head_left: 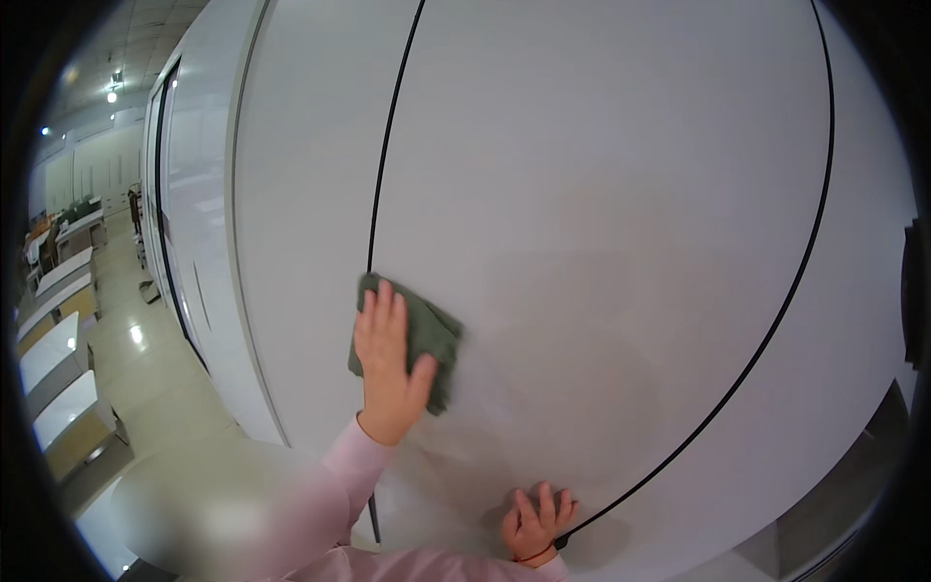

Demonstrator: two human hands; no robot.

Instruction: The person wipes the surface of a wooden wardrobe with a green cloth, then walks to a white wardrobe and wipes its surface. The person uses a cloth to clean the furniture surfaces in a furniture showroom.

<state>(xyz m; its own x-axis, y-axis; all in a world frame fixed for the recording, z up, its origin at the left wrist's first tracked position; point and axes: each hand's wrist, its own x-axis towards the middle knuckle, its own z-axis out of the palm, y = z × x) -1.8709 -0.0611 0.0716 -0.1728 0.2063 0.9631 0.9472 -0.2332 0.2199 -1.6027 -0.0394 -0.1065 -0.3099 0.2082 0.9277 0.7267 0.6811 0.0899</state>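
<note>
My left hand point(383, 356) lies flat on a folded green cloth point(436, 327) and presses it against a large upright white panel point(596, 182). The cloth covers part of a thin black strip point(383, 145) that runs down the panel. Lower and to the right, my right hand point(537, 520) rests against the panel with its fingers spread and nothing in it. A red cord circles that wrist. Just beside it is the lower end of a second black strip point(785, 298), which looks curved.
Along the left runs a shiny pale floor point(171, 385) with several white-topped desks point(62, 415). A dark-framed glossy panel point(196, 182) continues the wall there. A dark object point(913, 291) shows at the right rim. The lower left holds a blurred patch point(225, 502).
</note>
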